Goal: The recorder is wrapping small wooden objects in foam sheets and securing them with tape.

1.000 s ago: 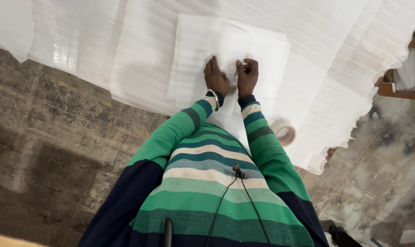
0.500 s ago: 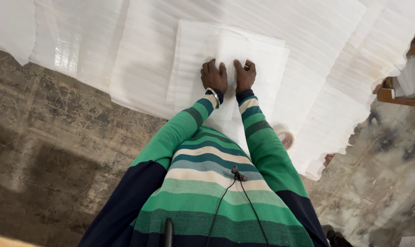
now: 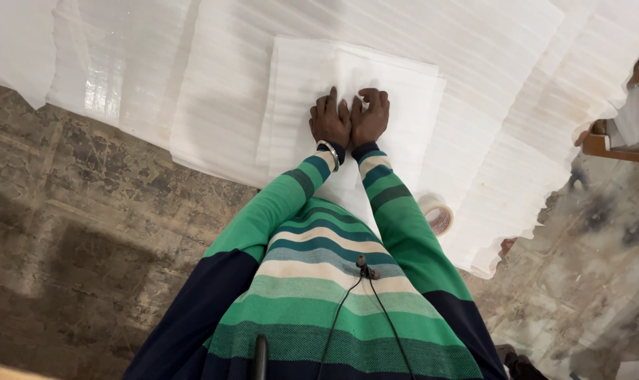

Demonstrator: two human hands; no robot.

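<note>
Under both hands, the folded foam sheet lies lengthwise left-to-right.

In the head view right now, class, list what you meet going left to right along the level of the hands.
Stained floor → large white foam sheet → folded foam piece → left hand → right hand → tape roll → wooden furniture edge.

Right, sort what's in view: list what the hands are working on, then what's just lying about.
In hand:
- left hand, pressed flat on the foam
- right hand, beside it, fingers curled
- folded white foam sheet under both hands

Lying about:
- large foam sheets spread underneath
- tape roll by the right elbow
- wooden piece at the right edge
</note>
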